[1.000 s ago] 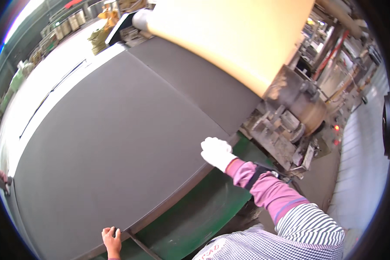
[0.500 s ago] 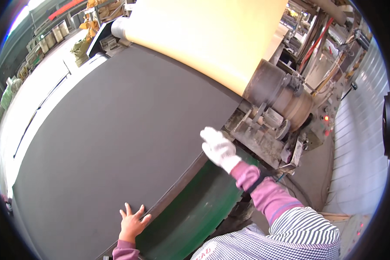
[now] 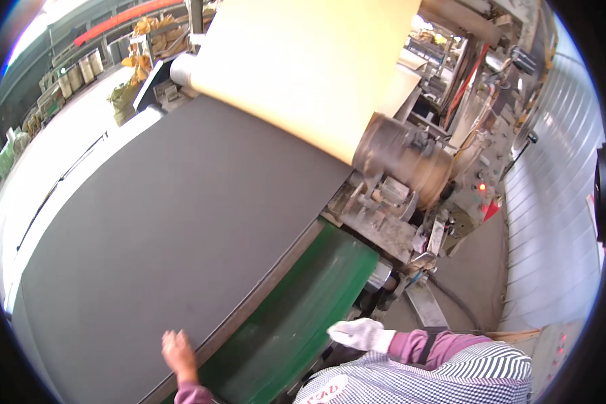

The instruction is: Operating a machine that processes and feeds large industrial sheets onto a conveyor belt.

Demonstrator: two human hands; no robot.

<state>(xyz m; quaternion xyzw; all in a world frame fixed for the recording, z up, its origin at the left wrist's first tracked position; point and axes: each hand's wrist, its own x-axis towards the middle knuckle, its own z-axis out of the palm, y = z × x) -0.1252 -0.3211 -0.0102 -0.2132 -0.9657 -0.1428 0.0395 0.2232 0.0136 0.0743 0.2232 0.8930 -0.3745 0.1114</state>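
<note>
A wide dark grey sheet (image 3: 175,222) stretches across the machine, its right edge running diagonally toward me. My bare left hand (image 3: 178,353) rests on the sheet close to that edge, fingers stretched forward and slightly blurred, holding nothing. In a white knit glove, my right hand (image 3: 360,334) hovers by the near rim of the green belt (image 3: 283,303), fingers loosely extended to the left with nothing visible in them. At the far end of the sheet a broad yellow sheet (image 3: 296,74) curves down over a roller (image 3: 182,70).
A blurred drum (image 3: 404,158) and a grimy metal bracket (image 3: 377,222) stand at the roller's right end. Beyond is a control panel with a lit red lamp (image 3: 482,187). A corrugated pale wall (image 3: 552,202) closes off the right side. Far left, several cylinders (image 3: 81,73) stand in a row.
My right hand has pulled back from the sheet's right edge toward my body, over the green belt's near side. My left hand has slid slightly left and nearer, its fingers less spread. The view has shifted.
</note>
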